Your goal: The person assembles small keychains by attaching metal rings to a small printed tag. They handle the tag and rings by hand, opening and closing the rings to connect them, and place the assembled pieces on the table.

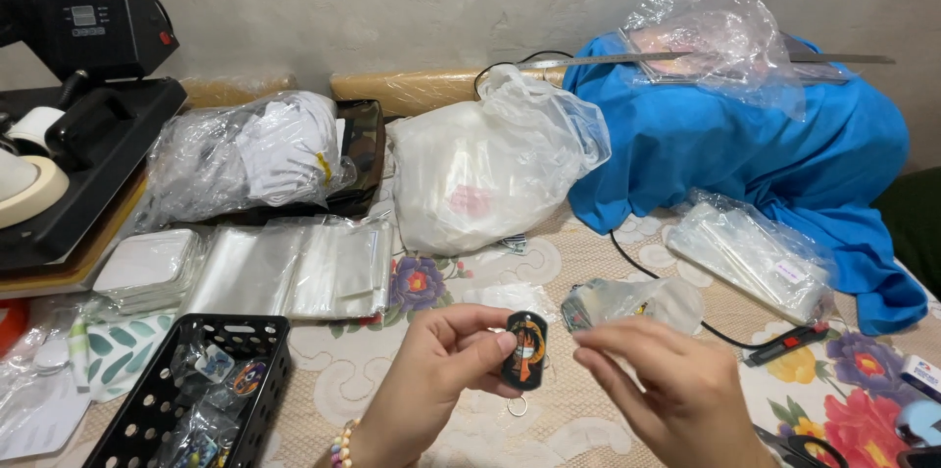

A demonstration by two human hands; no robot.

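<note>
At six o'clock, left hand (441,370) pinches a dark tag (525,350); right hand (667,385) pinches a small clear bag (632,303) at four o'clock. Loosely held, the tag might drop beside the basket (147,409).

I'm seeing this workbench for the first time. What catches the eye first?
The bright blue cloth heaped at the back right stands out most. At front centre, the left hand pinches a small dark printed tag, the right hand beside it. A black basket of packaged trinkets sits front left.
</note>
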